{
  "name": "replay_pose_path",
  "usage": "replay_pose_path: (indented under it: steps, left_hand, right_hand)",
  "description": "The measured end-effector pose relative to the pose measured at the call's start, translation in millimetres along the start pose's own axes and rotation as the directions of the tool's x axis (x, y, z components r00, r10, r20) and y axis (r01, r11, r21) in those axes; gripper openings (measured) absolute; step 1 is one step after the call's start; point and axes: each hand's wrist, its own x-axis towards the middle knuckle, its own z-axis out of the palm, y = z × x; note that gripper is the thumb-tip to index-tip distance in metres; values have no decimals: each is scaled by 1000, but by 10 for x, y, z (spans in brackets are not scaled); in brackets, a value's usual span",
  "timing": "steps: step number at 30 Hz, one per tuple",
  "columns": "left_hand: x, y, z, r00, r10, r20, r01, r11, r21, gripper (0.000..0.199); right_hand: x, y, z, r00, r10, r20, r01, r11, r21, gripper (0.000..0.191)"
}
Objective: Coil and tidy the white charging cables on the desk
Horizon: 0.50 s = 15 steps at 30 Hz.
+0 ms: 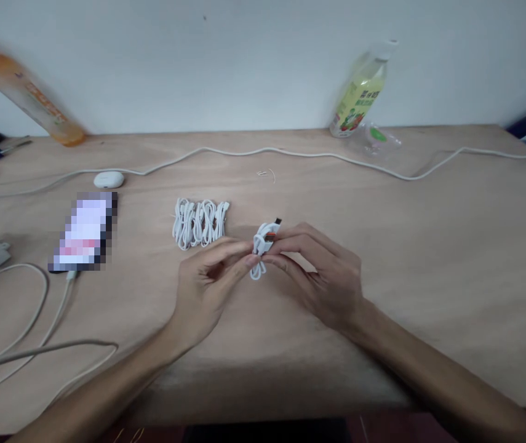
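A white USB cable (pixel 259 242), coiled into a small bundle, is held above the table between both my hands. Its dark-tipped plug points up and to the right, and a second connector shows orange inside. My left hand (pixel 210 277) pinches the bundle's middle from the left with thumb and fingers. From the right, my right hand (pixel 322 271) grips the same bundle with its fingertips. Just beyond my left hand, several coiled white cables (pixel 200 223) lie side by side in a row. Whatever ties the held bundle is hidden by my fingers.
On the left lie a phone (pixel 83 232) on a charging cord and a white earbud case (pixel 109 179). A long white cord (pixel 267 149) crosses the table's back. An orange bottle (pixel 27 92) and a yellow-green bottle (pixel 362 95) stand by the wall. Small white twist ties (pixel 267 175) lie mid-table.
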Motion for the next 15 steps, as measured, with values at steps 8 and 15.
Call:
replay_pose_path:
  steps: [8, 15]
  left_hand:
    - [-7, 50, -4, 1000, -6, -19, 7, 1000, 16, 13]
    - [-37, 47, 25, 995, -59, -75, 57, 998, -26, 8]
  right_hand:
    - [-11, -57, 52, 990, 136, -46, -127, 979, 158, 13]
    - [-14, -116, 150, 870, 490, -51, -407, 773, 486, 19]
